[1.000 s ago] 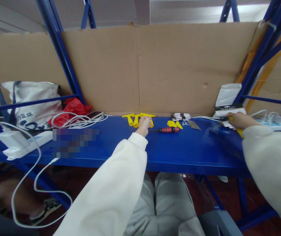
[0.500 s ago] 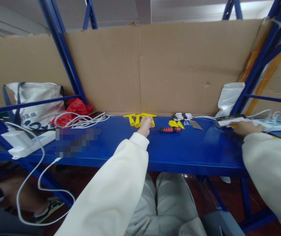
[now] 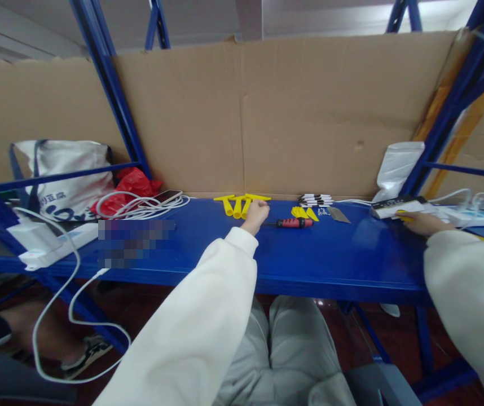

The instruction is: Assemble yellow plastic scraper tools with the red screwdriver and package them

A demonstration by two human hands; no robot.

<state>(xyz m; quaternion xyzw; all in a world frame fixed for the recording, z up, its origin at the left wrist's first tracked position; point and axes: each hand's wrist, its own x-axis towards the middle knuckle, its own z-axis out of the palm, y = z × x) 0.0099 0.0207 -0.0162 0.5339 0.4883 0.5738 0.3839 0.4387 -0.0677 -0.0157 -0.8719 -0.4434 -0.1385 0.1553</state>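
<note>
On the blue table, my left hand (image 3: 257, 216) is curled closed beside three yellow T-shaped pieces (image 3: 236, 207); whatever its fingers hold, if anything, is hidden. Just right of it lies a red and black screwdriver (image 3: 295, 223). My right hand (image 3: 420, 222) is at the right, its fingers closed round a small yellow piece (image 3: 403, 215), close to a white and black box (image 3: 397, 207). Between the hands lie flat yellow pieces (image 3: 305, 213), a stack of black and white strips (image 3: 316, 201), small screws (image 3: 324, 211) and a grey metal plate (image 3: 338, 215).
At the left are a white bag (image 3: 70, 180), a red plastic bag (image 3: 132, 186), coiled white cables (image 3: 140, 208) and a power strip (image 3: 62, 245). A cardboard wall (image 3: 293, 118) stands behind. Another power strip (image 3: 479, 216) lies far right. A person's leg shows at lower left.
My left hand has shifted slightly right, off the rightmost yellow T-shaped piece, and its fingers look more curled. Yellow now shows more clearly at my right fingertips.
</note>
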